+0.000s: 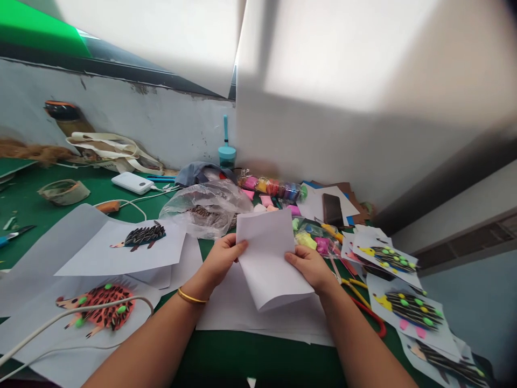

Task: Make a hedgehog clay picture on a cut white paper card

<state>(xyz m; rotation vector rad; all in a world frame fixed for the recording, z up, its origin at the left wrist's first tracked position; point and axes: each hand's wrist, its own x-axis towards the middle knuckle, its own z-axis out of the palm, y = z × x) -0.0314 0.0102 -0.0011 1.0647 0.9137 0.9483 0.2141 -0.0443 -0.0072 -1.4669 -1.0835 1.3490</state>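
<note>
Both my hands hold a folded white sheet of paper (271,258) upright above a stack of white paper (242,312) on the green table (226,358). My left hand (222,260) grips the sheet's left edge, thumb on top, fingers curled behind; a gold bangle sits on that wrist. My right hand (310,267) pinches the sheet's right edge. The lower fold of the sheet bends toward me.
Hedgehog paper crafts lie on white sheets at left (141,236), lower left (100,310) and right (412,310). A crumpled plastic bag (205,205), coloured clay packs (274,187), a phone (332,209), a power bank (132,182), tape (64,191) and yellow scissors (355,288) surround me. A wall stands behind.
</note>
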